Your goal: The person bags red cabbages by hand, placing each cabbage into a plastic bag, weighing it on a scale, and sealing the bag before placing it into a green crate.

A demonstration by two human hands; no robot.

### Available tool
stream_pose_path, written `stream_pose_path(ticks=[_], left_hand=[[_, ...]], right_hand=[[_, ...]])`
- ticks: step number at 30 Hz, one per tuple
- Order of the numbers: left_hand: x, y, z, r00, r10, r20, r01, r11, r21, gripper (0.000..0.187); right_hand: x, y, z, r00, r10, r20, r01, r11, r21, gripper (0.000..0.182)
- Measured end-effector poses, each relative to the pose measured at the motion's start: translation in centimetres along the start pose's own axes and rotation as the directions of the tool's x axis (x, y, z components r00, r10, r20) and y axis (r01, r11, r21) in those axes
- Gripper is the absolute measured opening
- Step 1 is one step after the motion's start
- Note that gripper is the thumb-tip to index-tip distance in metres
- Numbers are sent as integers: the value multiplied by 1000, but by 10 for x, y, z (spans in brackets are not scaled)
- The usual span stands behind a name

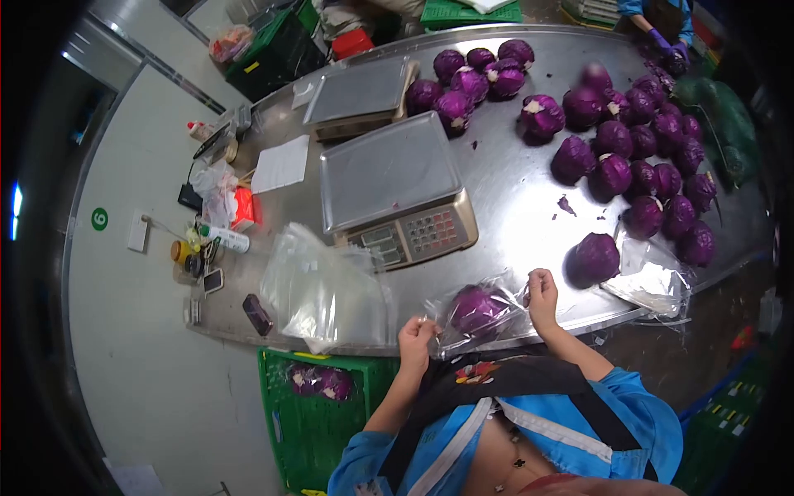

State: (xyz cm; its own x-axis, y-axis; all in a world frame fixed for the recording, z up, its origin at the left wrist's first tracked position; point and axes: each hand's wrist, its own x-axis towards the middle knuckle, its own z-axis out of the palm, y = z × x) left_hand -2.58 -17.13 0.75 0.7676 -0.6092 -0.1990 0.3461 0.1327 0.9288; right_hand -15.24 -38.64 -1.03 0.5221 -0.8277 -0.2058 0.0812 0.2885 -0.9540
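Observation:
A purple cabbage (478, 310) rests at the table's front edge inside a clear plastic bag (510, 289). My left hand (418, 337) pinches the bag's film on the left of the cabbage. On the right, my right hand (542, 291) is closed on the opposite side of the same bag, with its fingertips together. Another cabbage (595, 259) sits bare on the metal just beyond my right hand. To the left of my left hand lies a stack of clear plastic bags (318, 285).
A digital scale (389, 174) stands ahead, with a second scale (361, 89) behind it. Many loose cabbages (613, 175) crowd the right side. A green crate (281, 438) below the table holds bagged cabbages (321, 381). A co-worker's gloved hands (672, 48) touch a cabbage at the far right.

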Motion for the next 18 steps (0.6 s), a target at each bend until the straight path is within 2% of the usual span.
stream_pose_path(ticks=[2, 3, 4, 6, 7, 8, 9, 10, 12, 13, 14, 15, 16, 17, 18], left_hand=[[1, 3, 5, 986, -16, -166, 5, 998, -67, 12], [2, 2, 6, 974, -34, -222, 38, 999, 15, 14], [6, 2, 8, 975, -35, -220, 40, 999, 18, 14], [12, -4, 8, 943, 44, -331, 52, 960, 276, 19], [9, -24, -1, 939, 38, -341, 62, 959, 278, 19], [8, -53, -15, 941, -65, -333, 180, 927, 329, 22], [9, -71, -19, 933, -156, -323, 280, 880, 383, 25], [4, -69, -9, 934, -150, -324, 293, 840, 456, 29], [9, -68, -13, 945, -217, -246, 317, 797, 515, 22], [6, -66, -18, 942, -226, -247, 325, 793, 515, 22], [10, -38, -8, 973, -132, -192, 233, 531, 815, 19], [17, -11, 3, 993, -59, -101, 110, 179, 978, 21], [24, 7, 13, 993, -54, -102, 110, 180, 977, 21], [30, 24, 23, 969, 228, 100, -129, 119, 984, 25], [33, 36, 34, 827, 475, 301, -340, -5, 940, 31]], right_hand=[[2, 1, -1, 999, -28, 30, 29, 999, -33, 14], [2, 1, 0, 999, -26, 33, 26, 1000, -5, 13], [5, 5, -1, 999, -26, 30, 26, 1000, -2, 13], [14, 10, 3, 984, -174, 29, 174, 923, -342, 12], [15, 6, 4, 992, -119, 52, 129, 855, -503, 17], [21, 50, -8, 990, -17, 140, 107, 740, -664, 24], [17, 48, -11, 971, 147, 189, 37, 691, -722, 27], [18, 47, -13, 927, 303, 222, -18, 628, -778, 30], [20, 37, -15, 913, 314, 260, 18, 608, -794, 30], [24, 30, -21, 897, 338, 284, 113, 446, -888, 31], [29, 15, -21, 880, 362, 307, 217, 268, -939, 33], [37, -3, -19, 893, 381, 237, 208, 117, -971, 41], [46, -16, -22, 910, 317, 268, 229, 156, -961, 50], [46, -25, -23, 912, 86, 400, 352, 334, -874, 58], [48, -32, -25, 866, -167, 471, 491, 460, -740, 66]])
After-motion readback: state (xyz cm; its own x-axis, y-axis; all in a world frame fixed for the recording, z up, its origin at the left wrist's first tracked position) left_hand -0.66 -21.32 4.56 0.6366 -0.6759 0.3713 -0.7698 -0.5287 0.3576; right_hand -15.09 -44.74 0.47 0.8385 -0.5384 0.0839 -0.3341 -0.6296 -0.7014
